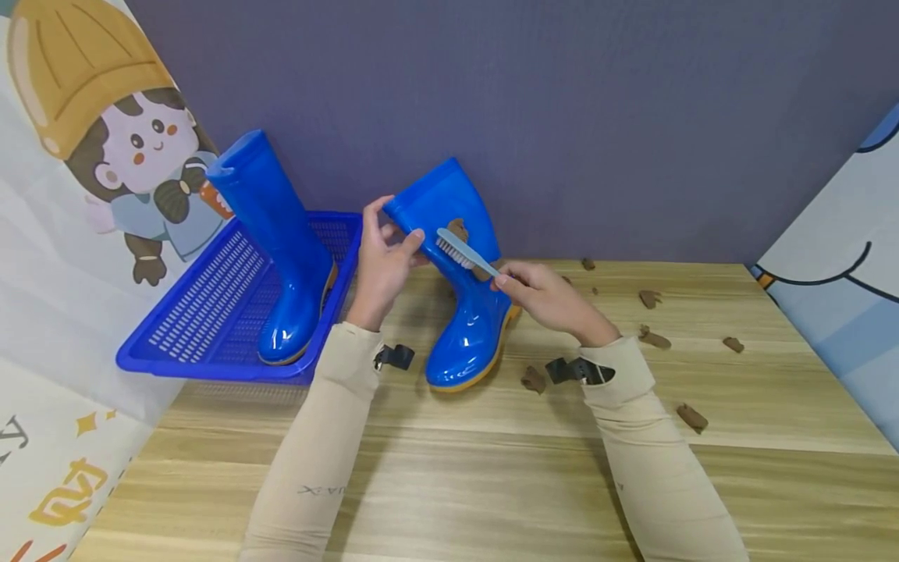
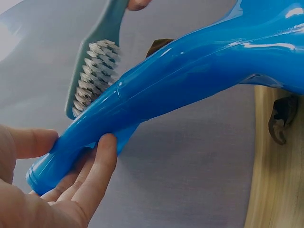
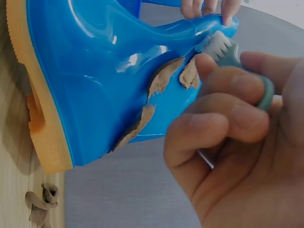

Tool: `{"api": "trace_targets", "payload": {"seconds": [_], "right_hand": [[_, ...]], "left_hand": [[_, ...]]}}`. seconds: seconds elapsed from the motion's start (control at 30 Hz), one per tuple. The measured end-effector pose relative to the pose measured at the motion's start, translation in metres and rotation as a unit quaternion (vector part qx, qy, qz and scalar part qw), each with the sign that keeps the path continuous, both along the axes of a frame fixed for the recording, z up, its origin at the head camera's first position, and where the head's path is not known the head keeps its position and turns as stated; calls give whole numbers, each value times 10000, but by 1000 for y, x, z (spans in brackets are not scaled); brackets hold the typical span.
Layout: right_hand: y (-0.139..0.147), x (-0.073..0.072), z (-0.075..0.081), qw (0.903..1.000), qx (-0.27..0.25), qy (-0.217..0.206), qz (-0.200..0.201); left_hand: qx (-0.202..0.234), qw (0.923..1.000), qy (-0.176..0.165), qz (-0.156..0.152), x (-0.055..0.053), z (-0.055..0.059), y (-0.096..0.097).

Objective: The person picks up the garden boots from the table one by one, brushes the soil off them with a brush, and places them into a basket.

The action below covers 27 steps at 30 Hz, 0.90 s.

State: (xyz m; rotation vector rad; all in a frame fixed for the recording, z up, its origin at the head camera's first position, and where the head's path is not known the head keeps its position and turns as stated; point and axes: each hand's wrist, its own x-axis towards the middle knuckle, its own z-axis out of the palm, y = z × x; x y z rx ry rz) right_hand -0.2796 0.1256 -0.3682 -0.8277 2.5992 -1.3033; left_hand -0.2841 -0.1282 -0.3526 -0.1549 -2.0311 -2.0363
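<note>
A blue rain boot point(image 1: 467, 328) with a yellow sole stands tilted on the wooden table. My left hand point(image 1: 385, 265) grips its shaft near the top, thumb on one side and fingers on the other, as the left wrist view shows. In my right hand point(image 1: 551, 300) is the handle of a grey-green brush point(image 1: 469, 251); its white bristles point(image 2: 97, 71) lie against the shaft close to the left hand. Brown clumps of mud point(image 3: 164, 76) cling to the boot's shaft beside the brush, seen best in the right wrist view.
At the left, a second blue boot point(image 1: 281, 242) stands in a blue plastic basket point(image 1: 204, 304). Several brown mud pieces point(image 1: 691, 417) are scattered over the right side of the table point(image 1: 463, 484). A grey panel point(image 1: 562, 133) rises behind the table.
</note>
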Motion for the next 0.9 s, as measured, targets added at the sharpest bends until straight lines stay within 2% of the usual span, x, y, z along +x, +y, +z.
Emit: {"api": "trace_targets", "payload": {"seconds": [0.23,0.5,0.9], "right_hand": [[0,1,-3,9996,210,-1,-178],[0,1,-2,9963,577,173,-618],[1,0,-2,9945,626,226,-806]], "left_hand": [[112,9999,-7,-41,1,0,3],[87,9999,42,32,0,0,3],[62,10000,2,61,1,-1,2]]}}
